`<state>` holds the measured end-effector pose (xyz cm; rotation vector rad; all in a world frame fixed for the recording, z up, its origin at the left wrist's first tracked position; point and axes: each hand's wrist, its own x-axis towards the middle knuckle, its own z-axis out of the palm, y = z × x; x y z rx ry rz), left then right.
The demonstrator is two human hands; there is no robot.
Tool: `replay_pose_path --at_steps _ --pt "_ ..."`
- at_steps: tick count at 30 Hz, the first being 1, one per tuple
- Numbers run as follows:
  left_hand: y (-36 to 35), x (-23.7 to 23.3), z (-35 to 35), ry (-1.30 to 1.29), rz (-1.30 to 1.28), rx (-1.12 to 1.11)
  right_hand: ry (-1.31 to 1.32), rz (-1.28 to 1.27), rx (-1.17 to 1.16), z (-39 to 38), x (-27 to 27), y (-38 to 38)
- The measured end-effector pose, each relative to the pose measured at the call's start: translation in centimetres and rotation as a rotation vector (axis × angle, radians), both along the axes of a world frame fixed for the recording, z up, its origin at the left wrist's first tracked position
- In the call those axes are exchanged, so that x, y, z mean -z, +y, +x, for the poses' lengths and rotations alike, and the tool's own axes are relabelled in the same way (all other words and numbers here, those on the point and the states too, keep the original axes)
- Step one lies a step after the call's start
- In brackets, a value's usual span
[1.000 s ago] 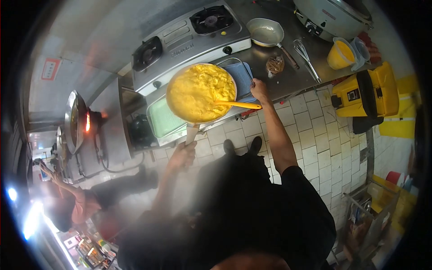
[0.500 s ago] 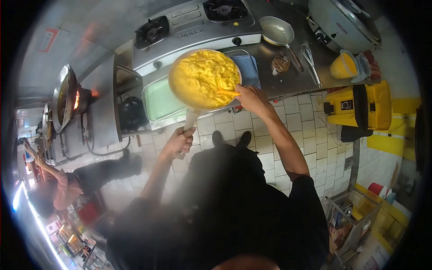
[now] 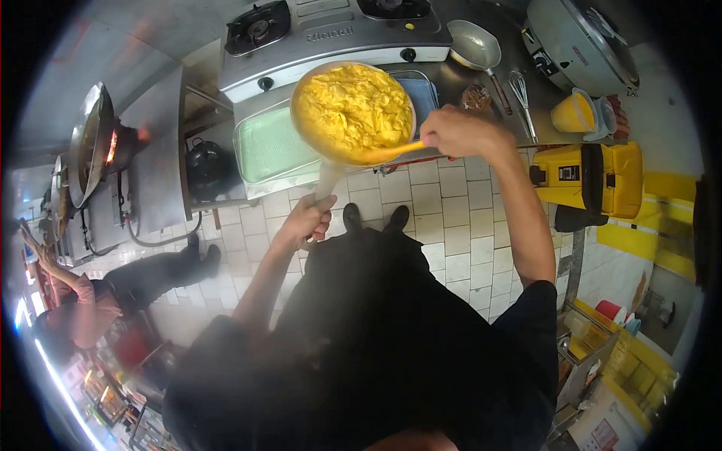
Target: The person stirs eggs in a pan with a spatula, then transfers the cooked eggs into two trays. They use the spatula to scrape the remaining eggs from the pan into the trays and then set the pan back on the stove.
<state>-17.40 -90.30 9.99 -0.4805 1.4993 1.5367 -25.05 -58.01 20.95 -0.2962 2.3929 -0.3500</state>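
A round pan (image 3: 301, 139) full of yellow scrambled egg (image 3: 353, 105) is held above the counter edge, in front of the stove. My left hand (image 3: 307, 220) is wrapped round the pan's handle (image 3: 329, 180), below the pan. An orange-yellow spatula (image 3: 398, 150) is gripped in my right hand (image 3: 466, 134), at the right of the pan. Its far end rests in the egg by the pan's lower rim. Under and left of the pan lies a pale green tray (image 3: 274, 146); a blue tray (image 3: 423, 94) shows behind the pan's right side.
A two-burner stove (image 3: 331, 34) stands at the back. To the right are a saucepan (image 3: 475, 46), a whisk (image 3: 522, 101), a yellow-filled jug (image 3: 573, 113) and a large cooker (image 3: 575, 49). A wok (image 3: 92, 146) sits over flame at left, near another person (image 3: 79, 301).
My right hand has moved right and slightly up with the spatula, and more of the spatula shows. The pan has shifted slightly right and up in view. The camera view has also shifted.
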Motion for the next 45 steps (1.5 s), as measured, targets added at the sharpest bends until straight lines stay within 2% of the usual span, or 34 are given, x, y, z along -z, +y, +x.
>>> replay_pose_path --at_steps 1,3,7,9,16,18,20,25,30,36,40,43,45 --pt "-0.1 0.1 0.1 0.000 0.001 -0.001 -0.002 0.002 0.003 0.1 0.9 -0.6" --pt "-0.4 0.3 0.1 -0.002 -0.003 0.001 0.128 0.189 0.029 0.3 3.0 -1.7" --pt "-0.6 0.1 0.2 0.001 -0.014 0.045 0.273 0.188 -0.027 1.3 5.3 -0.7" --pt "-0.5 0.6 0.4 0.022 -0.045 0.059 0.382 0.156 0.097 2.1 7.1 0.5" --pt "1.0 -0.2 1.0 0.037 -0.111 0.040 0.453 0.126 0.117 2.9 9.8 2.9" --pt "1.4 -0.3 1.2 0.006 -0.095 0.009 0.577 0.108 0.148 3.1 11.0 3.2" --pt "1.6 -0.2 1.6 0.089 -0.091 0.024 0.549 0.104 0.193 3.2 11.8 3.6" --pt "1.8 -0.1 1.7 0.080 -0.091 0.008 0.595 0.066 0.270 4.7 13.0 4.0" --pt "2.5 -1.8 1.6 0.098 -0.163 0.020 0.597 0.004 0.366 5.7 14.0 3.8" --pt "1.8 -1.9 1.1 0.056 -0.128 0.031 0.546 -0.027 0.515 6.9 12.7 3.0" --pt "1.6 -2.2 1.0 0.038 -0.138 0.030 0.590 -0.031 0.516 8.0 13.0 2.8" --pt "1.5 -1.7 1.1 0.074 -0.144 0.026 0.597 -0.099 0.609 8.4 13.4 2.8" --pt "1.5 -1.8 1.1 0.066 -0.149 0.015 0.510 -0.138 0.704 8.6 13.5 2.7"
